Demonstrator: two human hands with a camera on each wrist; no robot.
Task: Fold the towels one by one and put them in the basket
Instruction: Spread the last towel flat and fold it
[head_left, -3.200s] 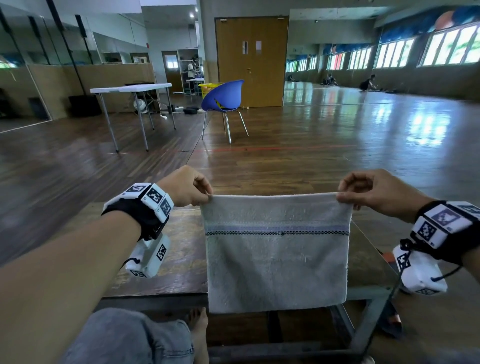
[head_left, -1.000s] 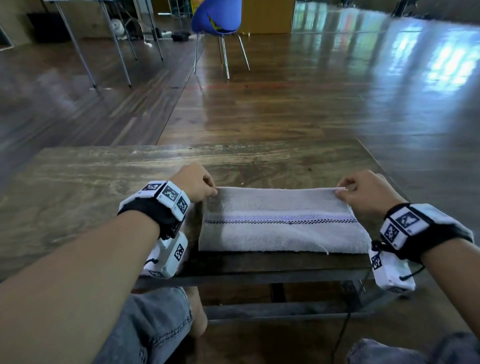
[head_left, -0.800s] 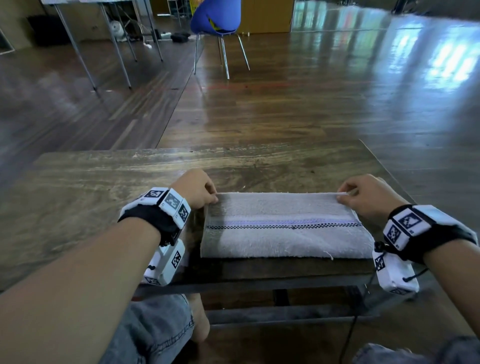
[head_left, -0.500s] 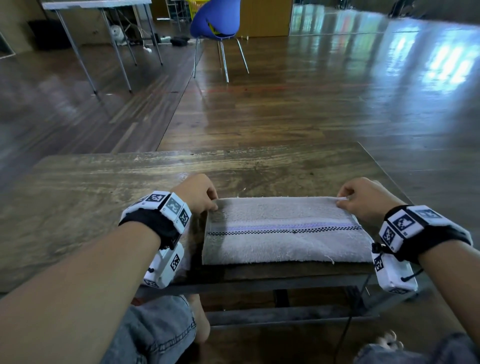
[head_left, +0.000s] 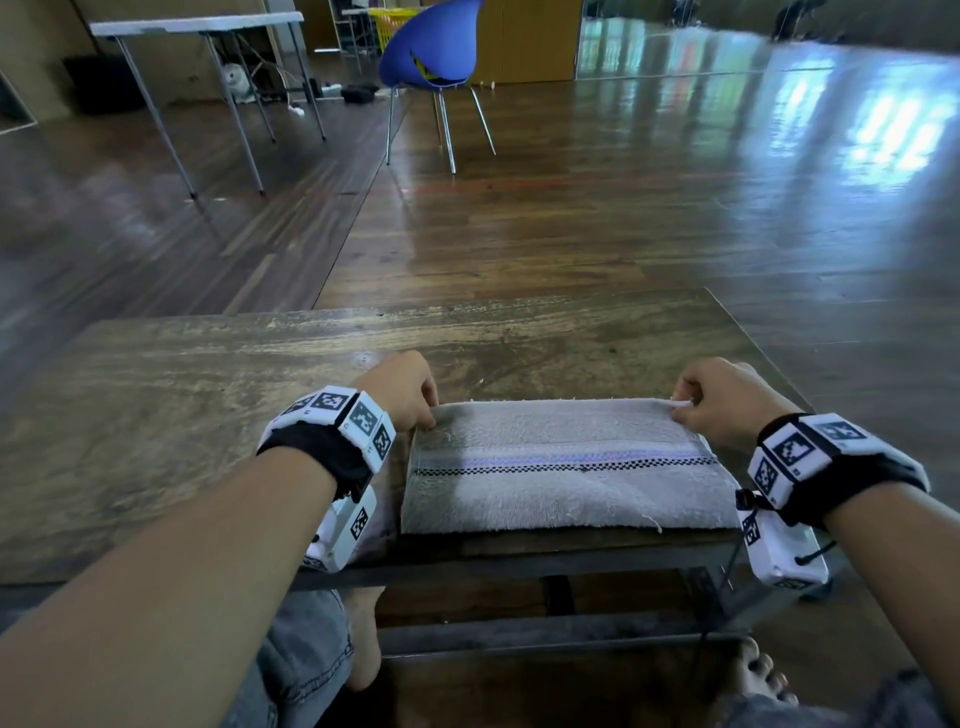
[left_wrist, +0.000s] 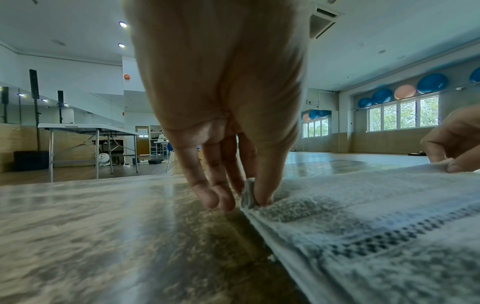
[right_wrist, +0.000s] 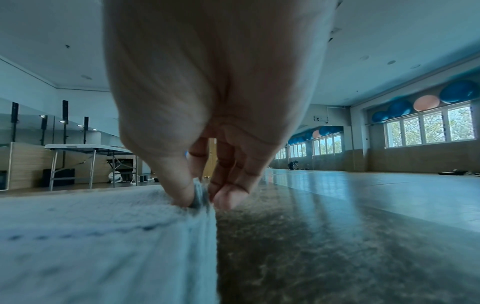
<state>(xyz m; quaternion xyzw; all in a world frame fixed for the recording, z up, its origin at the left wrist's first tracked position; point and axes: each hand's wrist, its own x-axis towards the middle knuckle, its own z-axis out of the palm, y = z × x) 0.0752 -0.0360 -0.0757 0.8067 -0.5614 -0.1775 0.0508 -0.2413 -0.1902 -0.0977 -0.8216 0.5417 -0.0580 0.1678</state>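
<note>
A pale grey towel (head_left: 566, 467) with a lilac stripe and a black checked line lies folded flat near the front edge of the wooden table (head_left: 208, 415). My left hand (head_left: 402, 389) pinches its far left corner (left_wrist: 249, 193) between thumb and fingers. At the far right corner (right_wrist: 198, 196) my right hand (head_left: 722, 397) pinches the towel the same way. Both corners are held low, at the table surface. A yellow basket (head_left: 387, 23) shows far off behind the blue chair.
A blue chair (head_left: 431, 57) stands on the wooden floor beyond the table. A white folding table (head_left: 197, 26) is at the far left. My knees and bare feet (head_left: 363, 639) are under the table's front edge.
The towel, held hanging in the air before, now lies folded on the table. Over the last second both hands have moved slightly further from me with the far edge.
</note>
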